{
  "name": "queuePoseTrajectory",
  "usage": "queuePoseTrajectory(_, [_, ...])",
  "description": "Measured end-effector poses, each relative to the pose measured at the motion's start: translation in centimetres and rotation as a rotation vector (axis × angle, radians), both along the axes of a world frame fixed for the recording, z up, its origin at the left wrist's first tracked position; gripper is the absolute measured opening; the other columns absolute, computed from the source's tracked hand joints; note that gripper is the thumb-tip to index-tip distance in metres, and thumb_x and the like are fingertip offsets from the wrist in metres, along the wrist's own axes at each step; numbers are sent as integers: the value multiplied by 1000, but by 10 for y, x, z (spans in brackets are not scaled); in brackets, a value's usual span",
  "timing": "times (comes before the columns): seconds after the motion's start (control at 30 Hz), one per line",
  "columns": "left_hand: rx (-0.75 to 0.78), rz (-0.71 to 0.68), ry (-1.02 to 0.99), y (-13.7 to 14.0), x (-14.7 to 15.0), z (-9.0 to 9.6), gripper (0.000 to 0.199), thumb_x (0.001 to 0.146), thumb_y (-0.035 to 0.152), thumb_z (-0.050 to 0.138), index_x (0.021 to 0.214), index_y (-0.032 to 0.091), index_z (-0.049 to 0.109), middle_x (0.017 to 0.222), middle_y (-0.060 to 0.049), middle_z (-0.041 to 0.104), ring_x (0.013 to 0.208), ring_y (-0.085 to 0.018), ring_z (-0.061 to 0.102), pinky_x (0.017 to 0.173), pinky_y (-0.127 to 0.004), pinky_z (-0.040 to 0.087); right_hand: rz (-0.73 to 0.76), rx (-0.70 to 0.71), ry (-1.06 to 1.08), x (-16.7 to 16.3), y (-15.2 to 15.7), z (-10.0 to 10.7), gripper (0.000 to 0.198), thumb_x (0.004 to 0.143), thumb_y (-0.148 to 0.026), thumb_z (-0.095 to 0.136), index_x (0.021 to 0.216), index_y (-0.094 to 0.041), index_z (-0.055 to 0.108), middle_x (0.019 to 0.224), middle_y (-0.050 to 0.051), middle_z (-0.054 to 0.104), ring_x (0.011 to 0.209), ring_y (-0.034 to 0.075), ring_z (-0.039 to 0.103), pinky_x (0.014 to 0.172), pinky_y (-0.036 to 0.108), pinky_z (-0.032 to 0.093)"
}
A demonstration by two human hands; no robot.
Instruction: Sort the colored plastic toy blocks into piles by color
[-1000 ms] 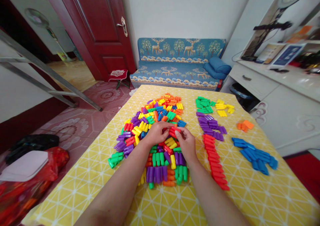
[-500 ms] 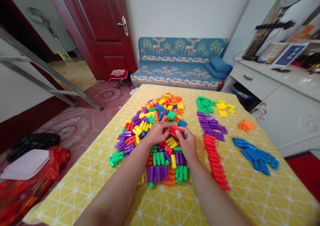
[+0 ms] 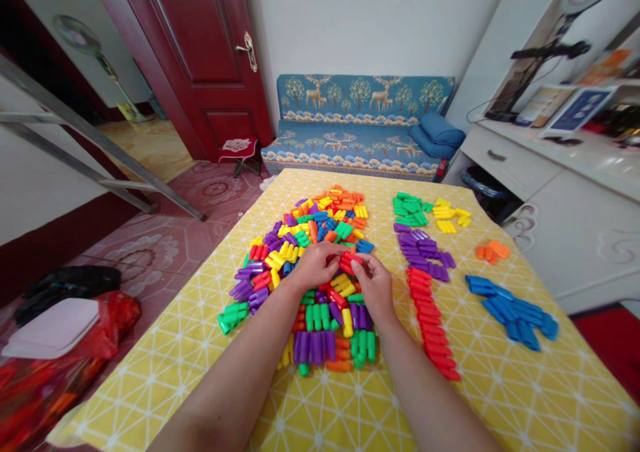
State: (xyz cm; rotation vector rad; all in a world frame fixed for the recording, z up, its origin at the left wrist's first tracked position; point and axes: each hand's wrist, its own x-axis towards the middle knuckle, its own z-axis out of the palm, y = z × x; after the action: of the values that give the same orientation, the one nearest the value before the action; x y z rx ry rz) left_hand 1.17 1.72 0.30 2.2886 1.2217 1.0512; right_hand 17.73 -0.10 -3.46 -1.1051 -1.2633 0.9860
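Note:
Above a mixed heap of bullet-shaped plastic building blocks, a red block is held between both hands. My left hand is closed, its fingertips at the red block's left end. My right hand pinches the same block from the right with thumb and fingers. Under and around the hands lie purple, green, yellow, orange and blue blocks. To the right of my right hand runs a column of red blocks, with purple blocks directly beyond it.
Green blocks, yellow blocks, orange blocks and blue blocks lie in separate groups on the yellow tablecloth. A blue sofa stands behind the table. A white cabinet is at the right, a metal ladder at the left.

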Motion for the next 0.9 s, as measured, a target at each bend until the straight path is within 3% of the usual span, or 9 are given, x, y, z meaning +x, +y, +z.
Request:
queuePoseTrajectory(0.5, [-5,40,-2,4,0,-4,29,85,12,52,105,17,72,96,-6,76,87,-18,69,78,-28,52,-51,29,-11,-3,-6,6,29,79,-43,67,94,-18,67,86,5,72,75,19,65,71,32,53])
queuePoseTrajectory(0.63, [-14,24,-7,5,-1,-5,30,81,9,53,103,17,73,96,-6,75,88,-18,69,79,-28,52,-84,56,-13,0,-7,16,28,79,-42,68,93,-18,65,86,6,71,75,19,65,70,31,53])
queuePoseTrajectory(0.77, [-12,21,0,7,-2,-8,28,83,11,53,101,18,73,96,-6,75,89,-18,69,80,-29,53,-95,51,-7,25,-9,41,33,78,-43,69,99,-19,64,88,6,71,73,18,65,64,30,53])
queuePoseTrajectory(0.9, [-23,41,-11,9,-1,-11,26,83,13,54,99,19,74,97,-5,76,90,-18,70,81,-29,53,-170,14,-67,84,-10,58,37,72,-45,74,98,-20,66,88,6,72,71,18,65,60,29,52])
